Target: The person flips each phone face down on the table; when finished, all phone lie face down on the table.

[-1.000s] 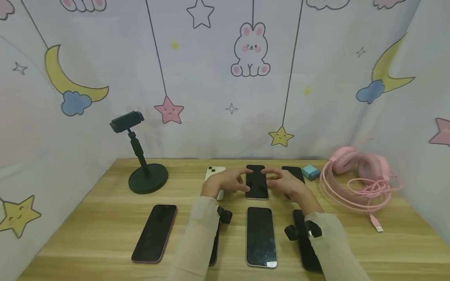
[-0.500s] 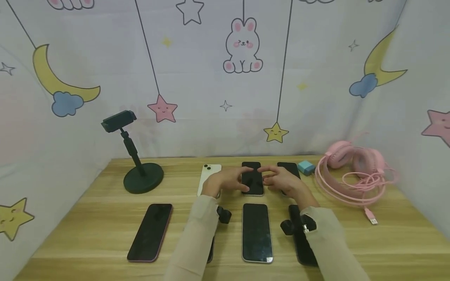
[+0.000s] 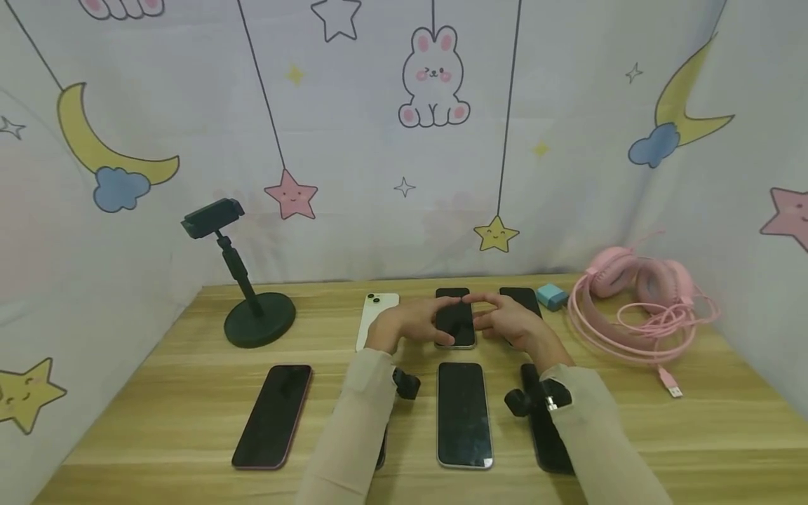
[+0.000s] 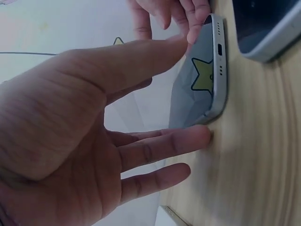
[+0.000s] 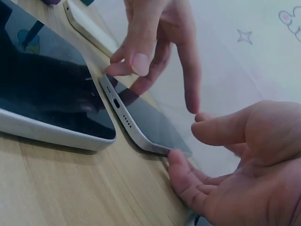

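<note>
My left hand (image 3: 407,321) and right hand (image 3: 510,322) are at either side of a black-screened smartphone (image 3: 457,321) lying face up in the back row. Their index fingertips come close together above its screen. In the left wrist view, the left fingers reach to a lower corner of the phone (image 4: 200,106), with the thumb over it. From the right wrist, a right fingertip (image 5: 178,157) appears right at the opposite corner of the phone (image 5: 153,123). Neither hand curls around it. Below lies a larger smartphone (image 3: 463,417), screen up.
A white phone (image 3: 369,322), back up, and a dark phone (image 3: 522,298) flank the middle one, partly hidden by hands. More phones lie in front, including a pink-edged one (image 3: 273,417). A black phone stand (image 3: 259,319), a blue charger (image 3: 552,297) and pink headphones (image 3: 637,305) stand around.
The head view has shifted slightly. My two index fingertips have drawn closer together above the middle phone, which keeps its place.
</note>
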The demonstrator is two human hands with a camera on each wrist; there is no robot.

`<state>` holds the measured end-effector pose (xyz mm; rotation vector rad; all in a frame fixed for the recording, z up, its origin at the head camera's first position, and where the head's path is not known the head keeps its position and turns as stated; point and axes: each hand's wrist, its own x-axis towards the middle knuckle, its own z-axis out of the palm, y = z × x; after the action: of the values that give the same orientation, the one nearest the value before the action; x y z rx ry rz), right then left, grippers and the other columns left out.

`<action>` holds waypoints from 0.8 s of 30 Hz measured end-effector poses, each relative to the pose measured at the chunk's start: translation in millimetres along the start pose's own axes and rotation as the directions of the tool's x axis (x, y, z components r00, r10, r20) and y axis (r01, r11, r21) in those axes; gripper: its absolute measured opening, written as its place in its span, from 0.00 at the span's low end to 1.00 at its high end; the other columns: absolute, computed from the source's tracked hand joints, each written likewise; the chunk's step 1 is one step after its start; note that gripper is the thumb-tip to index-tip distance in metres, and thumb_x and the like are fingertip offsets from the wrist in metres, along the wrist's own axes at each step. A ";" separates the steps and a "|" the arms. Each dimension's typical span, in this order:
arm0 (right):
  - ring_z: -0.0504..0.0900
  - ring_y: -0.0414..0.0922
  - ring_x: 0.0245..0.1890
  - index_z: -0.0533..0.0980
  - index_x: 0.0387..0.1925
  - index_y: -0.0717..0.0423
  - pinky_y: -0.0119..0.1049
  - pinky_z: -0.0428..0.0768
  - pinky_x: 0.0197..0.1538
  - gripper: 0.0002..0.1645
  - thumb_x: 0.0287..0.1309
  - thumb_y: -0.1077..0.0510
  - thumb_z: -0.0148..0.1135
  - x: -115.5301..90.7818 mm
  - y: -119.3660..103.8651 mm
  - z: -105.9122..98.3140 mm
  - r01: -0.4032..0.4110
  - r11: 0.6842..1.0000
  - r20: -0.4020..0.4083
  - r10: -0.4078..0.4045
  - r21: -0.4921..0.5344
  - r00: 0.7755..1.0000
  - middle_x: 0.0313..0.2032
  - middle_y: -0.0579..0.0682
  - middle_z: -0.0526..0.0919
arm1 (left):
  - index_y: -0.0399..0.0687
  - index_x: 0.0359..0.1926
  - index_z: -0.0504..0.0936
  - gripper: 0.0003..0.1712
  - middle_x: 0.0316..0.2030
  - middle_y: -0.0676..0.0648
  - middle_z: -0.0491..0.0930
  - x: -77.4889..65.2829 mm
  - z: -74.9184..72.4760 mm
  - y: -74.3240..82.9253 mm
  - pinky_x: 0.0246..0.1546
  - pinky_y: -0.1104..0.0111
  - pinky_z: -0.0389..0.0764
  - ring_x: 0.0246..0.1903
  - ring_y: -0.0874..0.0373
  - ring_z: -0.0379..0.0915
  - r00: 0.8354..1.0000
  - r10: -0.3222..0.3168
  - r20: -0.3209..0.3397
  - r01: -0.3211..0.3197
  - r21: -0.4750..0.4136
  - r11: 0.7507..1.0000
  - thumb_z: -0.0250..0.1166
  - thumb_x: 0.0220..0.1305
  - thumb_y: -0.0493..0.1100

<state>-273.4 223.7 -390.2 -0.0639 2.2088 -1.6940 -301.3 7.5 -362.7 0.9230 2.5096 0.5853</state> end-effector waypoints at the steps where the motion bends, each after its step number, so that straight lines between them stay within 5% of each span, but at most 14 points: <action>1: 0.59 0.62 0.72 0.62 0.73 0.57 0.50 0.72 0.59 0.32 0.70 0.70 0.51 0.3 0.0 0.0 0.002 1.000 -0.003 -0.002 0.009 1.000 0.73 0.69 0.56 | 0.61 0.79 0.54 0.46 0.72 0.44 0.63 -0.3 -0.6 1.0 0.65 0.52 0.66 0.67 0.48 0.64 1.000 -0.003 0.002 0.002 0.007 1.000 0.69 0.66 0.51; 7: 0.65 0.61 0.69 0.61 0.73 0.59 0.43 0.74 0.51 0.33 0.69 0.72 0.49 1.1 0.5 -1.8 0.007 0.998 -0.011 -0.006 0.065 1.000 0.71 0.70 0.59 | 0.60 0.79 0.51 0.47 0.75 0.44 0.58 -1.1 -2.8 4.1 0.67 0.50 0.63 0.71 0.46 0.58 1.000 0.001 0.014 -0.001 0.020 1.000 0.67 0.68 0.53; 14: 0.79 0.48 0.46 0.58 0.75 0.56 0.39 0.75 0.45 0.38 0.67 0.73 0.50 0.6 -0.7 -1.2 0.003 0.993 -0.051 0.003 0.115 0.999 0.65 0.68 0.66 | 0.57 0.80 0.48 0.48 0.76 0.42 0.55 -2.2 -4.6 3.7 0.67 0.51 0.63 0.71 0.46 0.59 1.000 -0.010 0.017 0.011 -0.022 1.000 0.65 0.69 0.53; 17: 0.78 0.44 0.40 0.56 0.77 0.53 0.39 0.77 0.43 0.37 0.70 0.71 0.49 0.0 -3.1 -0.8 0.011 0.991 -0.068 -0.002 0.132 0.998 0.56 0.64 0.70 | 0.55 0.80 0.48 0.47 0.74 0.41 0.59 -2.2 -5.2 3.3 0.67 0.52 0.63 0.63 0.47 0.71 1.000 -0.010 0.019 0.011 -0.054 0.998 0.64 0.70 0.53; 20: 0.77 0.44 0.39 0.52 0.78 0.53 0.40 0.77 0.44 0.36 0.73 0.69 0.47 -1.5 -6.1 -0.8 0.020 0.989 -0.081 -0.009 0.145 0.997 0.51 0.61 0.70 | 0.53 0.80 0.48 0.45 0.69 0.39 0.67 -1.8 -5.0 2.9 0.66 0.53 0.64 0.53 0.49 0.78 1.000 -0.004 0.019 0.005 -0.067 0.998 0.61 0.72 0.54; 24: 0.77 0.50 0.51 0.47 0.79 0.53 0.47 0.75 0.57 0.39 0.73 0.70 0.46 -3.7 -9.6 -0.9 0.036 0.988 -0.082 -0.024 0.151 0.996 0.62 0.68 0.66 | 0.53 0.80 0.45 0.44 0.61 0.37 0.74 -1.8 -5.0 3.3 0.65 0.54 0.66 0.49 0.50 0.79 1.000 0.012 0.017 -0.010 -0.081 0.997 0.55 0.74 0.59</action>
<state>-272.0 222.7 -380.1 0.0089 2.1363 -1.9073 -300.9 7.3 -356.4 0.9084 2.4477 0.6747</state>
